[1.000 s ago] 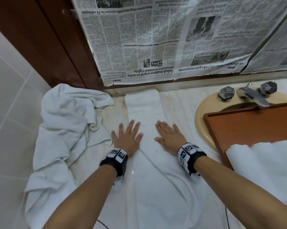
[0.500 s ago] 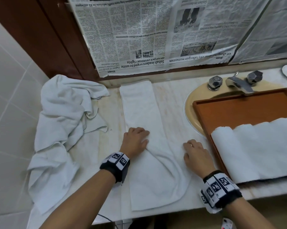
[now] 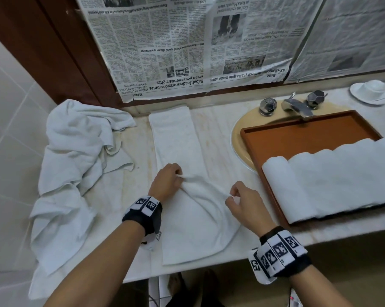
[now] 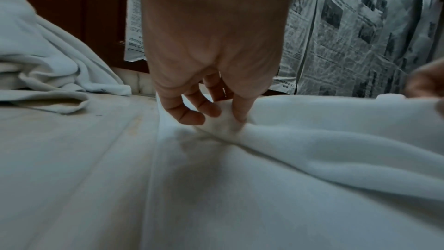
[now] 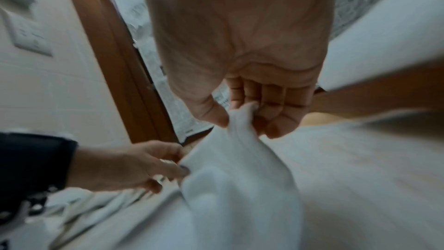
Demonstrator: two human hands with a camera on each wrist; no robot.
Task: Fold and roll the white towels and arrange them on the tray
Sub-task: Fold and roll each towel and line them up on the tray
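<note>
A long folded white towel [image 3: 178,138] lies lengthwise on the marble counter [image 3: 129,165], its near end bunched and skewed to the right. My left hand [image 3: 168,180] pinches the towel's left edge [image 4: 223,126] between thumb and fingers. My right hand [image 3: 242,197] pinches the towel's right edge [image 5: 240,119] and lifts it a little off the counter. A wooden tray [image 3: 302,138] sits over the sink at the right, holding several rolled white towels [image 3: 333,173] side by side.
A heap of crumpled white towels [image 3: 72,165] covers the counter's left end against the tiled wall. The tap and two knobs [image 3: 295,106] stand behind the tray, a white dish [image 3: 370,91] at far right. Newspaper [image 3: 187,45] covers the wall behind.
Both hands drew back toward me from lying flat on the towel, curled, and now pinch its two side edges. The right hand moved right and the towel's near part bunched up.
</note>
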